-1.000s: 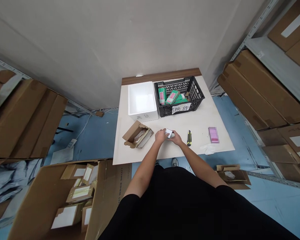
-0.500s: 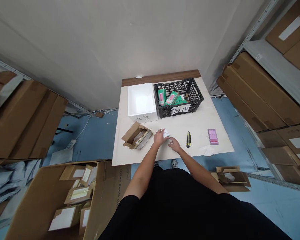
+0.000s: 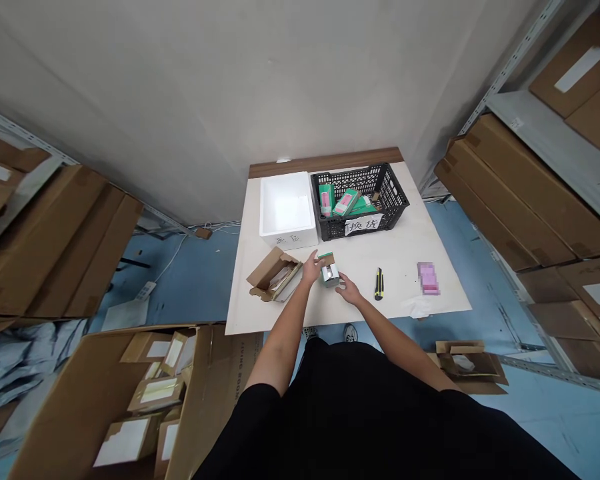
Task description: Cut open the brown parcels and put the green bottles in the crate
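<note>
A small green and white box (image 3: 330, 273) is on the table between my hands, with its top folded open and a white and dark inside showing. My left hand (image 3: 311, 268) grips its left side, fingers by the green-edged brown flap. At the lower right corner, my right hand (image 3: 349, 291) has its fingers closed on the box edge. Just left of my left hand lies an opened brown carton (image 3: 266, 270) with paper inside. To the right of my right hand is a yellow and black utility knife (image 3: 379, 284).
Behind stand a white foam box (image 3: 289, 238) and a black crate (image 3: 400, 200) holding several green and pink boxes. Pink pixelated packets (image 3: 429, 278) lie on the right of the table (image 3: 240, 313). A large carton (image 3: 220, 400) with parcels stands at the lower left.
The small box has been opened, its flap now raised and its inside showing. My left hand has shifted slightly left, onto the box's side. The whole view has tilted slightly.
</note>
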